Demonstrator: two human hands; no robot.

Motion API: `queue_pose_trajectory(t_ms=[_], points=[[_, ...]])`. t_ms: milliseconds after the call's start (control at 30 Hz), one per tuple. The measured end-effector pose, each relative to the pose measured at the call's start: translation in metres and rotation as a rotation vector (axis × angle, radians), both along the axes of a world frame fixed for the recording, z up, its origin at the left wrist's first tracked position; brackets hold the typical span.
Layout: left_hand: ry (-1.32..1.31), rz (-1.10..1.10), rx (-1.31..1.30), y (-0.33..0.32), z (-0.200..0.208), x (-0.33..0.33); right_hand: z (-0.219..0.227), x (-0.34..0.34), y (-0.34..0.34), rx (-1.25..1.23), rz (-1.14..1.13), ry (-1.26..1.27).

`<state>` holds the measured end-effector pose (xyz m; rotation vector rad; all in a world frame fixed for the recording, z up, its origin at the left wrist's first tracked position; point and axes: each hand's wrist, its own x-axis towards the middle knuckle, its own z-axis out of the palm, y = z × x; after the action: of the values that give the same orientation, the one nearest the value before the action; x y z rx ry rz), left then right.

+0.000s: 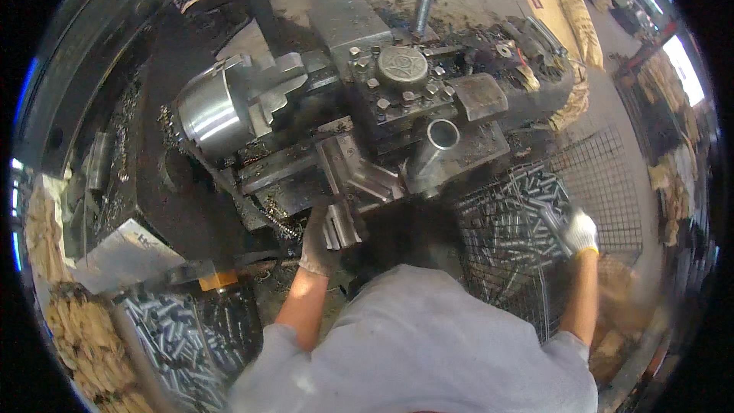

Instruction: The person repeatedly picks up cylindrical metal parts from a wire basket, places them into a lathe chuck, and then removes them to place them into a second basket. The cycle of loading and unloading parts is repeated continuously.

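Seen from the head camera: a wire basket at right, packed with short metal tubes lying in a loose heap. At lower left, a second heap of tubes, shiny and jumbled, its container not clear to see. Beside that heap, a stack of pale wood scraps.

Right hand, in a white glove, down inside the basket among the tubes, fingers curled shut on one tube, blurred with motion. Left hand, in a soiled glove, resting at the front of the lathe, fingers bent against a grey metal block on the carriage; whether gripping or merely pressing, hard to tell.

On the lathe, a bright steel chuck at left and a bolted tool post at centre. Just below the post, an upright steel pipe, open end up. Brown sacks behind the machine at upper right.
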<state>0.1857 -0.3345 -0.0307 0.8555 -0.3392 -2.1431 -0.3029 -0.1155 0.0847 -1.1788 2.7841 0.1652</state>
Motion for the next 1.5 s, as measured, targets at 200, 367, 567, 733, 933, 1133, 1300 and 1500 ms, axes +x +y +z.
queue_pose_trajectory(t_ms=[200, 367, 567, 733, 933, 1133, 1300, 1500], points=[[-0.132, -0.123, -0.100, 0.025, 0.029, -0.008, -0.011, 0.166, -0.210, -0.452, 0.698, -0.670], [0.096, -0.056, 0.202, 0.027, 0.043, -0.010, -0.014, 0.235, -0.195, -0.585, 1.222, -0.550], [-0.205, 0.115, -0.073, -0.011, 0.011, 0.026, -0.089, 0.286, -0.241, -0.190, 0.885, -0.391], [0.009, 0.262, -0.097, -0.040, 0.012, 0.034, -0.054, 0.268, -0.275, -0.304, 0.616, -1.159], [0.047, 0.382, -0.416, -0.058, 0.061, -0.015, 0.010, 0.323, -0.294, 0.043, 0.389, -1.385], [-0.226, 0.323, -0.522, -0.103, 0.064, -0.013, 0.110, 0.262, -0.345, -0.457, 1.216, -0.686], [-0.494, 0.335, -0.450, -0.068, 0.005, 0.012, 0.122, 0.226, -0.495, -0.307, 1.491, 0.300], [-0.563, 0.846, 0.022, 0.050, -0.067, 0.101, 0.046, 0.239, -0.569, 0.333, 1.356, 0.058]])
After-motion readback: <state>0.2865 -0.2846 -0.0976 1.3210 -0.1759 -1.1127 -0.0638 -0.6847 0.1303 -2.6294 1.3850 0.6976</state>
